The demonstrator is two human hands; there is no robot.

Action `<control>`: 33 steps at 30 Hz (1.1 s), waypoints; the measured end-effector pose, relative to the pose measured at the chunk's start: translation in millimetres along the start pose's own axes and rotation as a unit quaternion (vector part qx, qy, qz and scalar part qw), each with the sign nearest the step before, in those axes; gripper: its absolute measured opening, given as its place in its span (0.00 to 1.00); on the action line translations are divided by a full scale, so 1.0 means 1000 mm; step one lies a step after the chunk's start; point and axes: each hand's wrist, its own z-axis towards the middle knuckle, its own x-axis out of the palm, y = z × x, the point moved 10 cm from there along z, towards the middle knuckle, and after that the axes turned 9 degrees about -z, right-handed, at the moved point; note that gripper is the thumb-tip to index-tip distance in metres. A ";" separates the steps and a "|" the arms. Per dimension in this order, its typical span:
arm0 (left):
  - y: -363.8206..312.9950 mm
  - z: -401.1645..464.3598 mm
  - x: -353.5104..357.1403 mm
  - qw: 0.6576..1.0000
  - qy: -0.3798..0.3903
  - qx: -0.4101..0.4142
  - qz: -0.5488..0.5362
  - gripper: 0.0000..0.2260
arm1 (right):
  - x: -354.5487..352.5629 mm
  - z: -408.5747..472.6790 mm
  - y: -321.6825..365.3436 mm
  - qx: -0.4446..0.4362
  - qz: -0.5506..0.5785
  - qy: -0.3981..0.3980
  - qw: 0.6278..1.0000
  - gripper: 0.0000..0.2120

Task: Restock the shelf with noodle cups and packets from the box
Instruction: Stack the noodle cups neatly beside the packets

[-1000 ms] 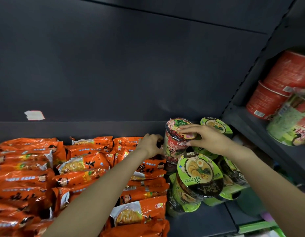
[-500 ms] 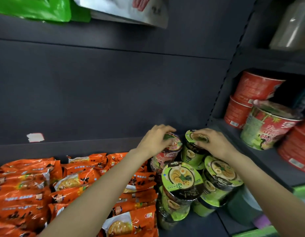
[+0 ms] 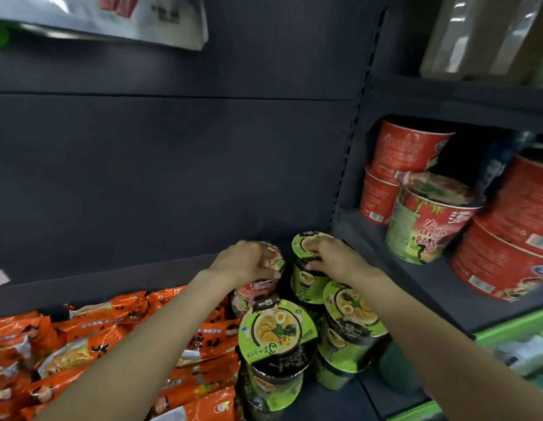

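My left hand (image 3: 244,262) grips the top of a red noodle cup (image 3: 258,291) at the back of the shelf. Just to its right, my right hand (image 3: 334,259) holds the lid and side of a green noodle cup (image 3: 308,282) that stands on another green cup. Two more stacks of green cups (image 3: 276,338) (image 3: 349,326) stand in front of these. Orange noodle packets (image 3: 91,344) lie piled across the left part of the shelf. The box is out of view.
The dark back panel (image 3: 173,177) rises behind the shelf. On the neighbouring shelf (image 3: 431,287) to the right stand big red noodle bowls (image 3: 407,150) and a red-green bowl (image 3: 428,226). A silver packet (image 3: 118,19) hangs over from the shelf above.
The view has tilted slightly upward. Both hands stay on the back cups; my left hand has settled lower over the red cup's lid, my right still holds the green cup.
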 end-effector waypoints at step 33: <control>-0.010 -0.013 -0.006 0.998 -0.045 -0.005 -0.033 0.20 | 0.000 0.003 0.002 -0.075 0.015 0.008 0.997 0.31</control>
